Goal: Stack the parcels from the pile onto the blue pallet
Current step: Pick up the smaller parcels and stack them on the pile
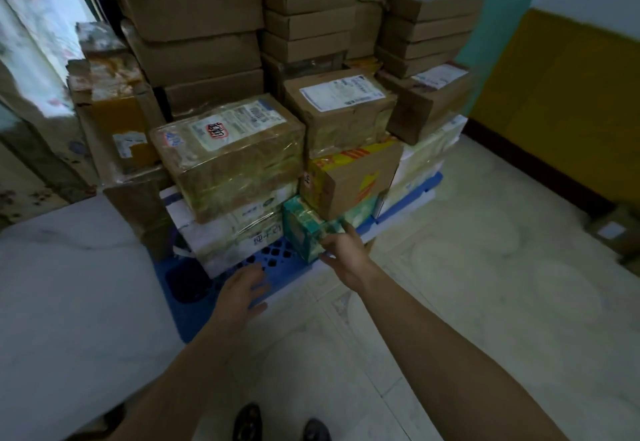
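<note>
Both arms outstretched — left hand (242, 288) spread, right hand (341, 250) gripping.

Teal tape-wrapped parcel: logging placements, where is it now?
The teal tape-wrapped parcel sits on the blue plastic pallet front edge, right of the white carton, under the right hand.

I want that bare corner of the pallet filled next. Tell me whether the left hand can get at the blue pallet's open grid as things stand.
Probably yes. The left hand hovers open right over the blue pallet, with no parcel between them; the white parcel sits just behind.
</note>
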